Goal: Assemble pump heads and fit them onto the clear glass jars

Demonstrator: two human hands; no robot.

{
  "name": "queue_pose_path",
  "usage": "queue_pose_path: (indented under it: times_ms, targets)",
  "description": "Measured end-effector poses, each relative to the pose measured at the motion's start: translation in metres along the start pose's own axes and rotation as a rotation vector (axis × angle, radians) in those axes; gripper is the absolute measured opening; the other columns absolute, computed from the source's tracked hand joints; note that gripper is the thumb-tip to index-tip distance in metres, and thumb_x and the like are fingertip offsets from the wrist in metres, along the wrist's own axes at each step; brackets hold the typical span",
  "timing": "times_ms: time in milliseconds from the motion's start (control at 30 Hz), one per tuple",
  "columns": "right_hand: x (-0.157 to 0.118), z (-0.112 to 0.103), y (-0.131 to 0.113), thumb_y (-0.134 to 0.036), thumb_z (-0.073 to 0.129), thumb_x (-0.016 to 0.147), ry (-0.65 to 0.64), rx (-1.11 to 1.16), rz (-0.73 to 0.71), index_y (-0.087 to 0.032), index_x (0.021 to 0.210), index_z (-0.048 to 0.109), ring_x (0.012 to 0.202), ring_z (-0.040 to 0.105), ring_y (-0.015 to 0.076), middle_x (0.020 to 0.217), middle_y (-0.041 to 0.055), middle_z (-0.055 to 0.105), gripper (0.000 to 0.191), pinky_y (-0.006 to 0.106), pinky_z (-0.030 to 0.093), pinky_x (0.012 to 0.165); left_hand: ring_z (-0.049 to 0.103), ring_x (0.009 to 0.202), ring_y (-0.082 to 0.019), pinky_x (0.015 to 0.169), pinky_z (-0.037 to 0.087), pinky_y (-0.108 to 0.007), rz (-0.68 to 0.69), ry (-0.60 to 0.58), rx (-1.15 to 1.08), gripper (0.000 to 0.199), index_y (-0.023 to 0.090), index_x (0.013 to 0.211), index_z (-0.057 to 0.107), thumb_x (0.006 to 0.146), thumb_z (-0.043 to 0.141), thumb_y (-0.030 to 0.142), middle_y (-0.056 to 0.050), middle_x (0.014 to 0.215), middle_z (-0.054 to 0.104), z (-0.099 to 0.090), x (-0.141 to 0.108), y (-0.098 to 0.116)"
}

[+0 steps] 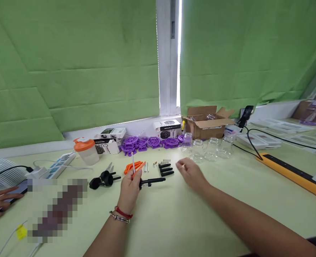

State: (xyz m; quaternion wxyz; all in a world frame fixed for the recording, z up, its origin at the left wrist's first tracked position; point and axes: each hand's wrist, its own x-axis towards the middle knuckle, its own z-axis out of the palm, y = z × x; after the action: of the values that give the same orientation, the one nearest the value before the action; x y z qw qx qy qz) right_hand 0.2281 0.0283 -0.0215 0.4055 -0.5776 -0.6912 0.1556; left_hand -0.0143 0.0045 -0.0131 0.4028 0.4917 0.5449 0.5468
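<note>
My left hand is closed around an assembly with an orange arm, a silver rod and a black handle that points right. My right hand has its fingers curled together over the table; whether they hold anything is too small to tell. Just left of it lie black handles and small springs. Behind the left hand are orange parts, metal pins and tiny brass-coloured pieces. Black cup-shaped parts lie left of that hand.
Purple discs, printed boxes, glass jars and an open carton line the back. An orange-lidded cup and power strip are left. Another person's hand is far left; an orange-and-black bar lies right.
</note>
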Motion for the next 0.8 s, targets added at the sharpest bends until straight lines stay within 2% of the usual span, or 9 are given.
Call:
queue_pose_path:
  times_ms: [33,100,233,300,367,500,600,667,800]
  targets:
    - [-0.004,0.007,-0.015,-0.047,0.039,0.088,-0.147,0.108,-0.032,-0.017,0.089,0.062,0.077,0.056,0.0179,0.085,0.0058,0.061,0.038,0.029,0.043,0.069,0.032,0.041,-0.005,0.038,0.023,-0.019,0.005,-0.007,0.001,0.036,0.019,0.065,0.046,0.075,0.057,0.051,0.007,0.051,0.035,0.000,0.000,-0.001]
    - [-0.010,0.022,-0.040,-0.044,0.046,0.086,-0.347,0.302,-0.044,-0.018,0.095,0.063,0.071,0.054,0.0151,0.081,0.0035,0.061,0.033,0.026,0.041,0.063,0.030,0.039,-0.005,0.037,0.023,-0.019,-0.024,-0.013,-0.008,0.036,0.019,0.065,0.044,0.074,0.057,0.051,0.009,0.049,0.032,0.000,0.002,-0.002]
    - [-0.008,0.044,-0.062,-0.034,0.055,0.079,-0.499,0.380,0.018,-0.017,0.078,0.065,0.054,0.041,0.0102,0.061,-0.0013,0.052,0.020,0.024,0.030,0.051,0.030,0.032,-0.005,0.032,0.021,-0.018,-0.127,0.023,-0.059,0.040,0.021,0.075,0.041,0.074,0.054,0.059,0.011,0.049,0.035,-0.001,0.005,0.000]
    - [-0.006,0.049,-0.061,-0.037,0.055,0.079,-0.510,0.465,0.112,-0.016,0.071,0.062,0.050,0.035,0.0089,0.057,-0.0024,0.047,0.023,0.024,0.027,0.049,0.034,0.032,-0.005,0.032,0.024,-0.018,-0.079,0.030,-0.072,0.041,0.022,0.086,0.040,0.074,0.055,0.058,0.010,0.054,0.042,-0.001,0.005,0.002]
    - [-0.007,0.051,-0.057,-0.042,0.055,0.080,-0.491,0.598,0.204,-0.016,0.070,0.060,0.049,0.033,0.0084,0.054,-0.0031,0.044,0.028,0.024,0.025,0.049,0.043,0.039,-0.006,0.037,0.034,-0.020,0.040,0.014,-0.052,0.045,0.022,0.095,0.038,0.071,0.063,0.051,0.007,0.066,0.052,0.000,0.002,0.002]
    - [-0.015,0.044,-0.055,-0.051,0.055,0.079,-0.505,0.864,0.292,-0.016,0.073,0.058,0.047,0.028,0.0079,0.051,-0.0047,0.041,0.036,0.024,0.021,0.048,0.057,0.076,-0.012,0.070,0.050,-0.030,0.339,-0.064,0.102,0.060,0.023,0.115,0.039,0.067,0.073,0.036,-0.008,0.108,0.055,0.007,-0.007,0.003]
    - [-0.020,0.035,-0.061,-0.054,0.057,0.078,-0.539,0.974,0.278,-0.015,0.075,0.058,0.048,0.031,0.0080,0.052,-0.0040,0.044,0.039,0.024,0.022,0.048,0.050,0.107,-0.023,0.088,0.046,-0.041,0.546,0.009,0.356,0.077,0.027,0.132,0.033,0.067,0.073,0.039,-0.012,0.129,0.042,0.009,-0.014,0.006]
    - [-0.023,0.030,-0.066,-0.055,0.056,0.079,-0.570,1.031,0.232,-0.015,0.077,0.059,0.052,0.039,0.0094,0.056,-0.0019,0.048,0.040,0.025,0.027,0.052,0.035,0.126,-0.031,0.098,0.038,-0.047,0.668,0.105,0.516,0.087,0.029,0.137,0.029,0.064,0.074,0.043,-0.014,0.140,0.028,0.009,-0.017,0.009]
    - [-0.030,0.028,-0.069,-0.056,0.053,0.082,-0.648,1.096,0.174,-0.014,0.072,0.061,0.057,0.041,0.0108,0.059,-0.0009,0.048,0.044,0.027,0.031,0.060,0.020,0.135,-0.039,0.104,0.025,-0.057,0.835,0.122,0.675,0.116,0.028,0.142,0.013,0.051,0.079,0.054,-0.017,0.149,0.012,0.006,-0.022,0.014]
